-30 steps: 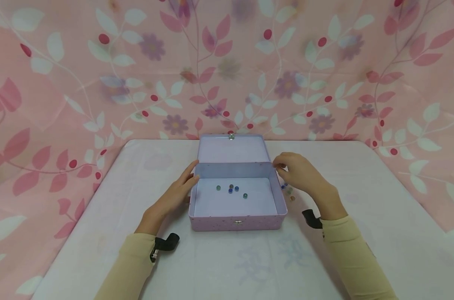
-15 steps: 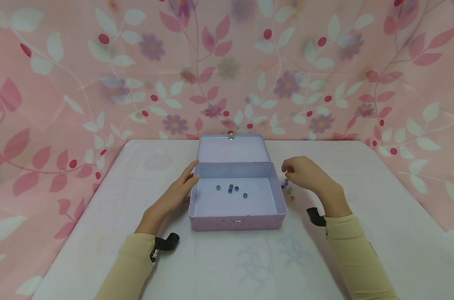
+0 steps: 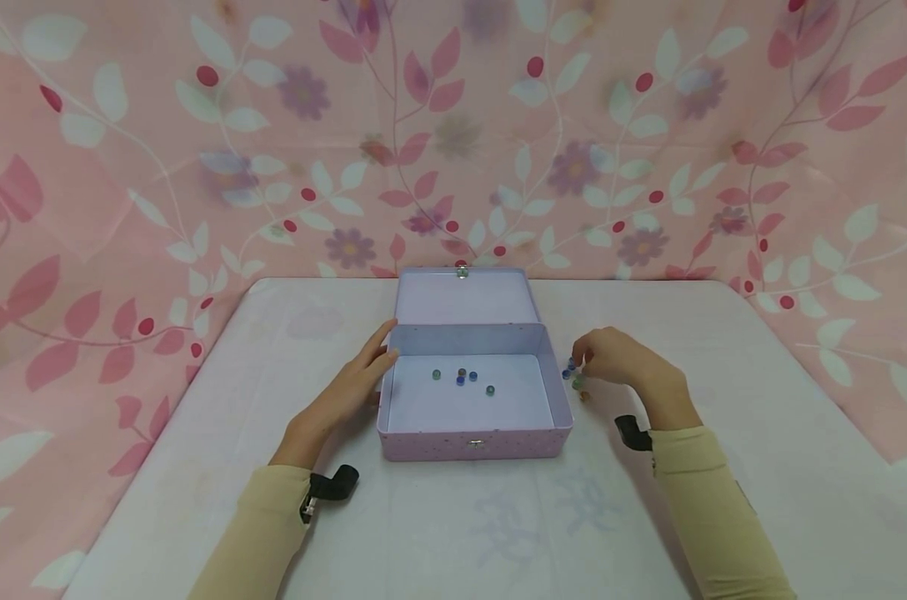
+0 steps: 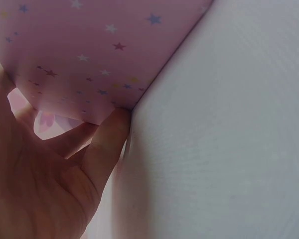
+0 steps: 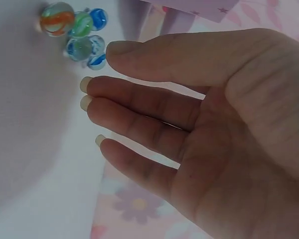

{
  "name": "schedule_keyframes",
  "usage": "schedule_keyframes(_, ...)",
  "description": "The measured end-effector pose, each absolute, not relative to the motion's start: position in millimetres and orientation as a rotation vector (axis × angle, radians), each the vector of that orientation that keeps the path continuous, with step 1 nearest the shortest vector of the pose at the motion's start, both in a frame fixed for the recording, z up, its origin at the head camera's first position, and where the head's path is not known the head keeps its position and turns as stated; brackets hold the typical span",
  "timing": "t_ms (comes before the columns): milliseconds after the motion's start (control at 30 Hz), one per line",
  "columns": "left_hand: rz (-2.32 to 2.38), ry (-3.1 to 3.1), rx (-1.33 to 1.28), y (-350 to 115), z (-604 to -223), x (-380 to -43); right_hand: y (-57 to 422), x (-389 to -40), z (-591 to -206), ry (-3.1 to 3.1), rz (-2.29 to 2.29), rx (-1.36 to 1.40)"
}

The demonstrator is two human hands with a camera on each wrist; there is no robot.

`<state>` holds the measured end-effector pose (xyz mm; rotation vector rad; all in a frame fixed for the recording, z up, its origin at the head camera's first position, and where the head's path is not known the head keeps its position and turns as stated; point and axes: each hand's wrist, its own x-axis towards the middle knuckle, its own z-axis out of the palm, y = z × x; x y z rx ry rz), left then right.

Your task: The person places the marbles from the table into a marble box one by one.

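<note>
Several marbles (image 5: 81,25) lie beside the right hand (image 5: 209,134), thumb and visible fingers apart (left hand (image 3: 341,390), spread, touches the box (image 3: 433,447)); picking up seems underway, probably needing a light pinch next.

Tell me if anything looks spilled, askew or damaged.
Nothing stands out: the box sits flat, lid open, with no visible damage. Some marbles lie on the table right of it, near the right hand, but they look clustered, not spilled.

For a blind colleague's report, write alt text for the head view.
A person's right hand reaches toward a cluster of glass marbles on a white-covered table, just right of an open lilac box with five more marbles inside. The left hand touches the box's left side.
</note>
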<state>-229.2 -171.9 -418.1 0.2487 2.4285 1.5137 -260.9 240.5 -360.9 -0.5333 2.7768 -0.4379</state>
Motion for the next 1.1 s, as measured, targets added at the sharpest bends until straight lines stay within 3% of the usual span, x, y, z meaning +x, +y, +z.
schedule_keyframes(767, 1.534, 2.428, 0.262, -172, -419, -230, 238, -269, -384, 2.753, -0.450, -0.451)
schedule_keyframes(1100, 1.519, 2.436, 0.245, -171, -419, -231, 243, -269, -377, 2.816, -0.422, -0.486)
